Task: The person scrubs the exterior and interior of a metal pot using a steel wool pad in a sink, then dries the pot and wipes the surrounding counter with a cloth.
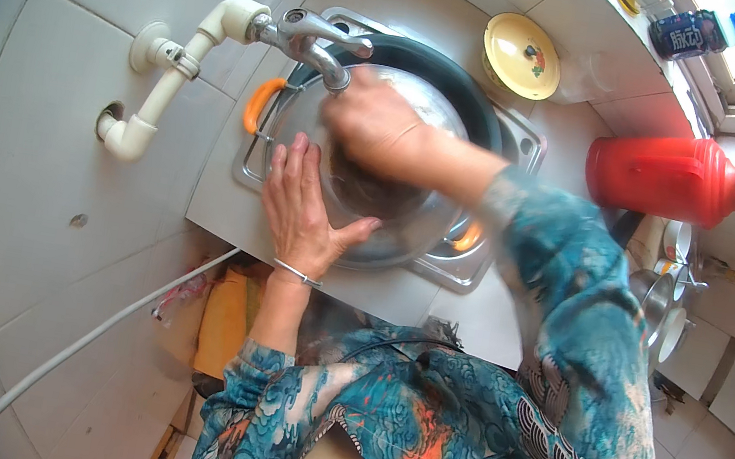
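A metal pan [402,239] with orange handles lies over a dark round basin [483,103] set in a steel sink [525,135]. My left hand [304,215] rests on the near left part of the pan, fingers extended, a silver bangle at the wrist. My right hand [379,118] is blurred by motion above the pan, just under the spout of the metal faucet [326,62]. Its fingers are curled; whether it holds something cannot be made out. A dark brown patch shows on the pan below this hand.
White pipe [165,86] runs along the tiled wall at left. A yellow lidded enamel bowl [522,55] stands behind the sink. To the right are a red thermos [668,176] and several cups and pots. A bottle [691,36] lies on the ledge.
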The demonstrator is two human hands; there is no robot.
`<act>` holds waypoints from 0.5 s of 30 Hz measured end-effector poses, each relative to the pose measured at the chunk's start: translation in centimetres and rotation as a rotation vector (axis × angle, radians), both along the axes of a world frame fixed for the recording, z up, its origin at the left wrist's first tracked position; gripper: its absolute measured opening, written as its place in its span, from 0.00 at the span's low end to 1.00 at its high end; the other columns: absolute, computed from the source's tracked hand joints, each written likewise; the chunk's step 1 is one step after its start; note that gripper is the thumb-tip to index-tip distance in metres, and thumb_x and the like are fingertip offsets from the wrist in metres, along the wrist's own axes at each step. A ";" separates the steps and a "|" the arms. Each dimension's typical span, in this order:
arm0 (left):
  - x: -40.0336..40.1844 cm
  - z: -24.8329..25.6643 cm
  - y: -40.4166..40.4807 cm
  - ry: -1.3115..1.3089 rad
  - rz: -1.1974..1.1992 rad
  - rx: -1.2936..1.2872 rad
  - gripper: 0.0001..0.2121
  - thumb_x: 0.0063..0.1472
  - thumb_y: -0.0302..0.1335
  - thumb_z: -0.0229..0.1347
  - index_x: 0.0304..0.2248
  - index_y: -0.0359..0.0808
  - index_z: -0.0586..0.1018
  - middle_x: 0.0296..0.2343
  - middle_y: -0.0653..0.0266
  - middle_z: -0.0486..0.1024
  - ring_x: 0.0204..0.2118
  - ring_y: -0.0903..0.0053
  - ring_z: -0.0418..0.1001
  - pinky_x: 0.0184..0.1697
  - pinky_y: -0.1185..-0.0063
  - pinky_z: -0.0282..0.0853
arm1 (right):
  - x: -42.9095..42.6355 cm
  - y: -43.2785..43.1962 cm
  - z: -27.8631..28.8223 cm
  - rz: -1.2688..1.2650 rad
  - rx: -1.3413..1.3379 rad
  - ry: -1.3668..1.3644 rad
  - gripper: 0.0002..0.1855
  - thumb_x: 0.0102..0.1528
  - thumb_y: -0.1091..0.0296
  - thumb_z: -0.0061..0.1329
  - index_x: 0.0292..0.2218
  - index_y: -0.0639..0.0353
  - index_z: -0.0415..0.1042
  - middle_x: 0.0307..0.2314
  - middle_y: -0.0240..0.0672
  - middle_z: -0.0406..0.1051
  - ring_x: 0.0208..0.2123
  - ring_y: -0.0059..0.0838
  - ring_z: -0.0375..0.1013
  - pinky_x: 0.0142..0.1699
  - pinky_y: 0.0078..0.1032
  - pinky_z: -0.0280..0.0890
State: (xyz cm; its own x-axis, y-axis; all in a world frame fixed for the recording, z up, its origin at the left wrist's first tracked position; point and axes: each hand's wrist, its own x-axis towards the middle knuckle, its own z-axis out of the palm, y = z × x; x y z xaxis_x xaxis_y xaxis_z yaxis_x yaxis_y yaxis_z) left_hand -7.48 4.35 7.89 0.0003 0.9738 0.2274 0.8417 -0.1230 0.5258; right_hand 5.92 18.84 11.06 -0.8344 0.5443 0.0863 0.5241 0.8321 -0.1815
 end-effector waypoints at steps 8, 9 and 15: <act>0.3 -0.2 0.2 -0.017 -0.002 0.018 0.52 0.38 0.52 0.64 0.59 0.34 0.54 0.59 0.56 0.50 0.62 0.56 0.44 0.62 0.63 0.41 | 4.1 1.4 0.8 -0.280 0.064 0.005 0.10 0.39 0.74 0.48 0.29 0.59 0.72 0.32 0.37 0.67 0.38 0.41 0.65 0.40 0.34 0.68; -0.2 0.0 -0.1 0.001 0.005 0.011 0.52 0.38 0.52 0.64 0.59 0.34 0.54 0.59 0.56 0.51 0.62 0.56 0.44 0.62 0.63 0.41 | 2.1 0.7 1.1 -0.217 0.060 0.022 0.10 0.39 0.74 0.48 0.28 0.59 0.72 0.31 0.37 0.67 0.38 0.41 0.65 0.40 0.34 0.68; -0.3 -0.3 -0.1 0.008 -0.003 0.049 0.52 0.38 0.53 0.63 0.58 0.33 0.55 0.59 0.56 0.51 0.62 0.56 0.46 0.62 0.63 0.42 | 2.5 0.6 1.1 -0.194 -0.010 0.051 0.13 0.40 0.75 0.46 0.32 0.58 0.72 0.34 0.36 0.66 0.39 0.41 0.65 0.39 0.35 0.68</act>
State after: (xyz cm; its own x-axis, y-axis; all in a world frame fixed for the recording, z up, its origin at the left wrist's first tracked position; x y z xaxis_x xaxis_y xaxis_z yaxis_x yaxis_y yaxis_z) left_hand -7.79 4.23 7.57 0.0048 0.9614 0.2750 0.8457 -0.1507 0.5120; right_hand 8.47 19.44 12.12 -0.7083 0.6957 0.1195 0.6644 0.7142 -0.2201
